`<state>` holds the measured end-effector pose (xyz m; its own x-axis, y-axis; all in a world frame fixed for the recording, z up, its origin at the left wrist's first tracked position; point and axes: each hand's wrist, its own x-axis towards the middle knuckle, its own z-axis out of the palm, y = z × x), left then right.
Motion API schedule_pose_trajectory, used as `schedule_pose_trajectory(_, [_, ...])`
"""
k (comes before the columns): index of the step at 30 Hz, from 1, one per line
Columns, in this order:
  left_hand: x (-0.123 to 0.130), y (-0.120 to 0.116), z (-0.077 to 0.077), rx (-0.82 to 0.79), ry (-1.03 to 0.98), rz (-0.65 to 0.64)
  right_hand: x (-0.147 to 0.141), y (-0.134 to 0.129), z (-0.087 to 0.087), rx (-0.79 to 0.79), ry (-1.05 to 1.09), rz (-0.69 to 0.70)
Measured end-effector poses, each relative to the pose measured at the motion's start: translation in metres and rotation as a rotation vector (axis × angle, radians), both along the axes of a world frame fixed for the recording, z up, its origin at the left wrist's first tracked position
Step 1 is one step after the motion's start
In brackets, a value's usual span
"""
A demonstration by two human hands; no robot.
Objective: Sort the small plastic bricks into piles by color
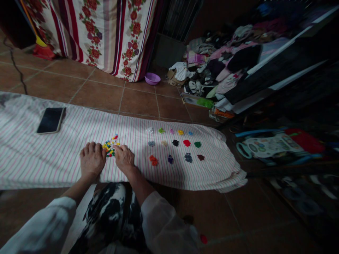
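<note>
A mixed pile of tiny coloured pieces (109, 150), mostly yellow, green and white with a few red and blue, lies on the striped cloth (71, 123). My left hand (92, 158) rests flat against the pile's left side, palm down, fingers stretched forward. On the other side, my right hand (125, 158) has its fingers bent and close together, tips down at the pile's edge. Whatever its fingertips hold is hidden. Farther right are small single-colour heaps in three rows, among them a black heap (175, 143), a red heap (186, 143) and an orange heap (153, 160).
A phone (51, 120) lies at the left on the cloth. Beyond the covered surface are a tiled floor (100, 88), a purple basin (152, 78), a flowered curtain (106, 35) and a red broom (43, 52). Piled clothes (209, 63) fill the back right.
</note>
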<state>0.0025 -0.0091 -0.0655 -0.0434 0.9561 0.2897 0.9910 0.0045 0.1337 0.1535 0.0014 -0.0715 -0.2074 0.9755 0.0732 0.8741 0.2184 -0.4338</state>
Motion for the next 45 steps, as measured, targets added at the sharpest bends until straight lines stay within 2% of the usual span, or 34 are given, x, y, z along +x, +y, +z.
schedule_pose_trajectory(12, [0.001,0.000,0.001,0.017,-0.015,-0.007,0.001,0.001,0.011,-0.011,-0.060,0.059])
schedule_pose_trajectory(38, [0.000,0.000,-0.001,-0.003,-0.034,-0.005,0.001,0.006,-0.009,0.043,0.102,-0.009])
schedule_pose_trajectory(45, [0.001,0.000,-0.002,0.004,0.007,0.004,0.002,0.010,-0.015,0.089,0.199,-0.112])
